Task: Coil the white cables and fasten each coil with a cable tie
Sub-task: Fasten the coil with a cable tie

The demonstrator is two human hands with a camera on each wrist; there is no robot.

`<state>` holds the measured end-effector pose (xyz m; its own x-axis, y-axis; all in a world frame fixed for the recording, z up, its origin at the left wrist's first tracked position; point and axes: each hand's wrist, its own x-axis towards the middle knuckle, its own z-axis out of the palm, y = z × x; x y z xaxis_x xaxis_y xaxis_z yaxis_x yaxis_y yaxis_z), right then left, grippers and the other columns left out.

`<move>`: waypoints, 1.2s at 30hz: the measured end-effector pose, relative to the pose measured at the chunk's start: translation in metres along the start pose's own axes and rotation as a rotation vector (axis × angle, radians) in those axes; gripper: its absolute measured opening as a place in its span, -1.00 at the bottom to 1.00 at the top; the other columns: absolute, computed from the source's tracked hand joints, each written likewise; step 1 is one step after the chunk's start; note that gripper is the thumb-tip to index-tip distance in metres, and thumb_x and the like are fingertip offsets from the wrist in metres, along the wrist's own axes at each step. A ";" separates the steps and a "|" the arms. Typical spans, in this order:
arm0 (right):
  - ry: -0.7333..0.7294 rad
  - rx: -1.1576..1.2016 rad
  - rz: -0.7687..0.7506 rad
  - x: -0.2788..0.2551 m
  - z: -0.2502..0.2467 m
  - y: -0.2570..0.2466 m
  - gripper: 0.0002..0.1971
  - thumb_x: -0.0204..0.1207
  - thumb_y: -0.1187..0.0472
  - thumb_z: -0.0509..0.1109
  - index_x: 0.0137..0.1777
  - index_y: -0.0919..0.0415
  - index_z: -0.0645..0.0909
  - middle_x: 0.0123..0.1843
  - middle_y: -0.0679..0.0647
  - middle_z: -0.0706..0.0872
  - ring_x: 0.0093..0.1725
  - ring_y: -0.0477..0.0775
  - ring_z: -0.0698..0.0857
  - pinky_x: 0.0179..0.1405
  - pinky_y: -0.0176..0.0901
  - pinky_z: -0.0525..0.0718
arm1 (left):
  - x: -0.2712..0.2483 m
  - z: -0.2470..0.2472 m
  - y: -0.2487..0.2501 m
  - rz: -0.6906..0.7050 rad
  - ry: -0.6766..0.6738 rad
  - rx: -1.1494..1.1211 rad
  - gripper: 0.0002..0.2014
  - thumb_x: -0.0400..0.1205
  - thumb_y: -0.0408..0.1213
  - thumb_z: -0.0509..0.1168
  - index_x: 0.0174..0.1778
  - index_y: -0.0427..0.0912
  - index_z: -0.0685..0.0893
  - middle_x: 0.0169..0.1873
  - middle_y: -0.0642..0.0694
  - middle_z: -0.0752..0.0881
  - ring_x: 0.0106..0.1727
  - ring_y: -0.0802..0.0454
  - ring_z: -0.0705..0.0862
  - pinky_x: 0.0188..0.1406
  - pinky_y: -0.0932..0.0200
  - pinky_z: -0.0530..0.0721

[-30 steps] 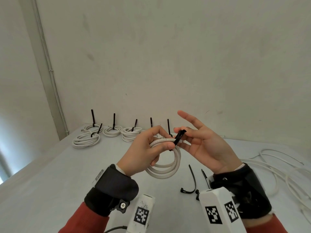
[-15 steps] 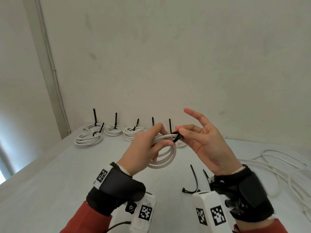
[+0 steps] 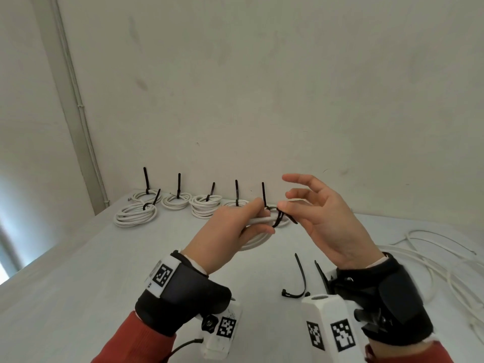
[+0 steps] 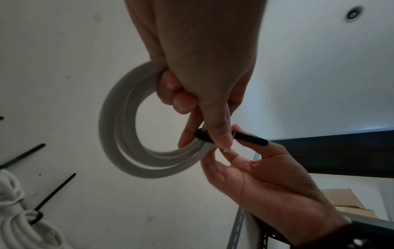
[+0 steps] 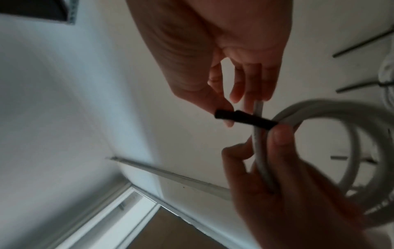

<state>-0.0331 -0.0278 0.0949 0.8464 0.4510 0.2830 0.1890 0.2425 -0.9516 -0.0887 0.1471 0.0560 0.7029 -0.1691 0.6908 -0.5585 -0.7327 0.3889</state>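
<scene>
Item, in the air above the white table (image 3: 91,271), near its middle: one coil of white round cable (image 4: 119,134), of several turns, which we see as an open ring in the left wrist view; the left hand (image 3: 225,231) grips it at one side, fingers curled through the ring and round the strands.

Item: one black plastic cable tie (image 4: 251,138), looped round the strands of the coil just beside the left fingertips, its free part sticking out toward the right hand (image 3: 332,226); the right hand pinches that free part between thumb and a fingertip, its other fingers spread and raised; we cannot tell whether the tail has passed through the tie's head.

Item, along the far edge of the table against the pale wall (image 3: 288,87): tied coils of white cable (image 3: 136,217), each with a black tie tail standing up; the one at the left end lies nearer us than the rest.

Item, on the table beside the right wrist: two spare black cable ties (image 3: 300,276), lying loose, one partly hidden by the wrist gear.

Item, at the right side of the table: loose white cable (image 3: 442,273) in wide untidy loops.

Item, on each wrist: a black strap (image 3: 183,292) carrying a white camera housing (image 3: 222,328) with black-and-white square markers; red sleeves (image 3: 125,341) on both forearms.
</scene>
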 end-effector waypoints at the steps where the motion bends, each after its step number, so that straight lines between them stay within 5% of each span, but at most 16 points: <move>1: 0.077 -0.125 -0.022 0.001 -0.002 0.001 -0.60 0.18 0.25 0.64 0.04 0.09 0.68 -0.13 0.05 0.61 -0.19 0.01 0.63 0.05 -0.08 0.62 | 0.000 -0.002 -0.001 0.006 0.018 0.024 -0.76 0.58 0.02 0.28 -0.19 0.01 0.38 -0.19 0.30 0.72 -0.31 0.37 0.51 -0.27 0.45 0.46; 3: 0.153 -0.307 -0.003 0.001 -0.002 0.002 -0.64 0.15 0.02 0.64 -0.14 0.18 0.66 -0.25 0.03 0.65 -0.31 0.01 0.63 -0.12 -0.07 0.68 | 0.000 -0.008 -0.003 0.018 0.037 0.083 -0.75 0.60 0.07 0.18 -0.22 0.06 0.28 -0.14 0.14 0.76 -0.34 0.24 0.45 -0.27 0.24 0.52; 6: 0.016 -0.316 0.148 -0.003 0.004 0.000 -0.59 0.23 -0.12 0.49 -0.31 0.29 0.69 -0.44 0.08 0.66 -0.47 -0.01 0.61 -0.35 -0.19 0.70 | 0.001 -0.014 -0.003 0.031 0.005 0.216 -0.72 0.62 0.10 0.09 -0.22 0.19 0.07 -0.26 0.03 0.74 -0.39 0.07 0.41 -0.31 0.08 0.52; 12: -0.071 -0.089 0.227 -0.005 0.009 0.000 -0.77 0.51 0.19 0.40 -0.15 0.41 0.74 -0.44 0.10 0.64 -0.49 -0.03 0.59 -0.39 -0.27 0.69 | 0.000 -0.015 -0.005 0.024 -0.024 0.301 -0.75 0.62 0.11 0.03 -0.21 0.20 0.05 -0.31 -0.01 0.71 -0.41 0.02 0.46 -0.36 0.04 0.55; 19: -0.118 -0.006 0.204 -0.009 0.012 -0.003 -0.70 0.26 0.19 0.47 -0.10 0.41 0.76 -0.44 0.11 0.64 -0.47 -0.06 0.46 -0.43 -0.36 0.49 | 0.000 -0.021 0.000 -0.083 0.081 0.068 -0.75 0.61 -0.06 0.29 -0.18 0.01 0.31 -0.06 0.18 0.70 -0.46 0.49 0.55 -0.50 0.49 0.45; 21: -0.131 -0.006 0.191 -0.011 0.014 -0.004 -0.73 0.27 0.22 0.48 -0.09 0.38 0.77 -0.35 0.20 0.68 -0.46 -0.08 0.50 -0.44 -0.37 0.48 | 0.000 -0.023 0.000 -0.115 0.106 -0.006 -0.80 0.56 -0.01 0.25 -0.21 0.11 0.33 -0.05 0.25 0.69 -0.52 0.41 0.57 -0.50 0.53 0.44; 24: -0.141 -0.068 0.152 -0.014 0.017 -0.004 -0.88 0.41 0.31 0.47 -0.10 0.28 0.80 -0.19 0.31 0.72 -0.40 -0.06 0.56 -0.43 -0.34 0.48 | 0.001 -0.024 0.000 -0.168 0.161 -0.110 -0.82 0.53 0.01 0.28 -0.22 0.16 0.37 -0.19 0.40 0.70 -0.61 0.18 0.55 -0.51 0.45 0.48; 26: -0.150 -0.139 0.112 -0.016 0.018 -0.005 -0.88 0.49 0.37 0.43 -0.06 0.25 0.79 -0.34 0.19 0.70 -0.39 -0.06 0.57 -0.43 -0.34 0.46 | 0.001 -0.024 0.001 -0.191 0.163 -0.153 -0.83 0.58 -0.12 0.32 -0.18 0.09 0.41 -0.37 0.42 0.69 -0.64 0.17 0.52 -0.52 0.41 0.47; 30: -0.168 -0.240 0.053 -0.021 0.022 -0.006 -0.79 0.54 0.42 0.39 0.00 0.12 0.76 -0.50 0.03 0.56 -0.41 -0.07 0.58 -0.43 -0.36 0.45 | 0.001 -0.025 0.004 -0.238 0.188 -0.275 -0.92 0.66 -0.23 0.26 -0.10 -0.06 0.47 -0.70 0.04 0.58 -0.69 0.19 0.44 -0.55 0.40 0.38; 36: -0.168 -0.450 -0.064 -0.024 0.034 0.003 -0.63 0.57 0.42 0.36 0.32 0.09 0.64 -0.46 0.10 0.44 -0.41 -0.17 0.61 -0.31 -0.53 0.49 | 0.004 -0.024 0.006 -0.302 0.289 -0.447 -0.88 0.67 -0.17 0.23 -0.07 -0.13 0.46 -0.74 -0.08 0.50 -0.73 0.07 0.38 -0.64 0.32 0.34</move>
<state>-0.0698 -0.0082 0.0890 0.7414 0.5885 0.3225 0.4657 -0.1052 -0.8787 -0.1000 0.1577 0.0754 0.7460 0.2350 0.6230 -0.5276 -0.3623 0.7684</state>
